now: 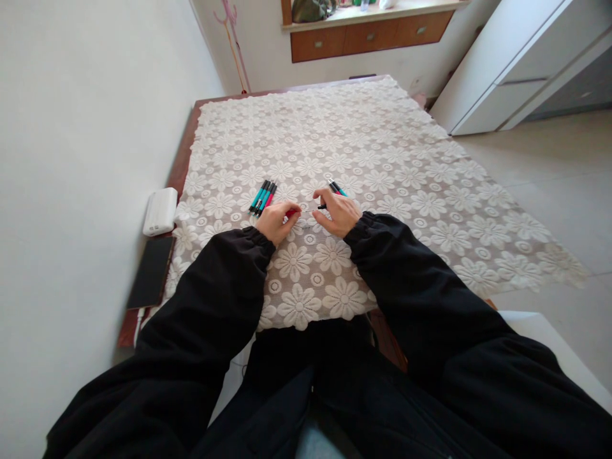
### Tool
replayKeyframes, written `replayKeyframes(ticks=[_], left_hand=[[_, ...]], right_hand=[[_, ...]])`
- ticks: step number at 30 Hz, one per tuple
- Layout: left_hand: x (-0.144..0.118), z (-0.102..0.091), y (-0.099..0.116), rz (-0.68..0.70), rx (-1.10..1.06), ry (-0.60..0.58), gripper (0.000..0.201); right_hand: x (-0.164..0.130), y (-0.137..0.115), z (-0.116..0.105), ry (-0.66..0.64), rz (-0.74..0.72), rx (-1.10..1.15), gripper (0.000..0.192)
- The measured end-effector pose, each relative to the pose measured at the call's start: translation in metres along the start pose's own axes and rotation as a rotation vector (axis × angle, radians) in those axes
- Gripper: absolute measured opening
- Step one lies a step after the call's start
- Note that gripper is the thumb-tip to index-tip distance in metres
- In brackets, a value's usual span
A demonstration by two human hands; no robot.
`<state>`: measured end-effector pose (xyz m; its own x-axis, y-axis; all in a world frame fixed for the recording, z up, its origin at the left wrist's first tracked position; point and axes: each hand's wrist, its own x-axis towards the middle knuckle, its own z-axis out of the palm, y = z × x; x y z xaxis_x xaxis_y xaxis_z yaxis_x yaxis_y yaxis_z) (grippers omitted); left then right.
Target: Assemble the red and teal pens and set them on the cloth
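Observation:
My left hand [275,220] pinches the red end of a pen [291,212] just above the lace tablecloth [382,166]. My right hand [340,213] grips the same pen's other end, where a small black part shows by my fingers; the clear middle of the pen spans the gap between my hands. A bunch of teal, black and red pens [262,197] lies just beyond my left hand. Two more pens [336,187], teal and red with black ends, lie just past my right hand.
A white power bank [160,211] and a black phone [152,271] lie on the bare wooden table edge at the left, by the wall. A white cabinet [521,64] stands at the far right, and a wooden drawer unit [368,37] hangs on the back wall.

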<state>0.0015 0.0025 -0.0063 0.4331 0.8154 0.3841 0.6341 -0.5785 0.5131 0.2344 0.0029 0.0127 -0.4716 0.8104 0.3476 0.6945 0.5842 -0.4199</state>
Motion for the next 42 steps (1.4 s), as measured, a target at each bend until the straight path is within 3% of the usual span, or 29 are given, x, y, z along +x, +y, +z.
replayKeyframes(ticks=[3, 7, 21, 27, 42], left_hand=[[0.000, 0.000, 0.000, -0.019, -0.003, 0.027, 0.015], [0.000, 0.000, -0.001, -0.027, -0.009, 0.040, 0.015], [0.000, 0.000, 0.000, -0.031, -0.022, 0.027, 0.012], [0.000, 0.001, -0.001, -0.045, -0.017, 0.043, 0.013], [0.000, 0.001, -0.003, -0.044, -0.007, 0.007, 0.016]], right_hand=[[0.000, 0.001, -0.002, 0.007, 0.014, -0.033, 0.022], [0.002, 0.006, 0.002, -0.004, 0.024, -0.074, 0.016], [0.003, 0.010, 0.007, 0.012, -0.051, -0.040, 0.013], [0.003, 0.011, 0.008, 0.050, 0.006, -0.028, 0.013], [0.003, 0.016, 0.015, 0.040, -0.087, 0.068, 0.012]])
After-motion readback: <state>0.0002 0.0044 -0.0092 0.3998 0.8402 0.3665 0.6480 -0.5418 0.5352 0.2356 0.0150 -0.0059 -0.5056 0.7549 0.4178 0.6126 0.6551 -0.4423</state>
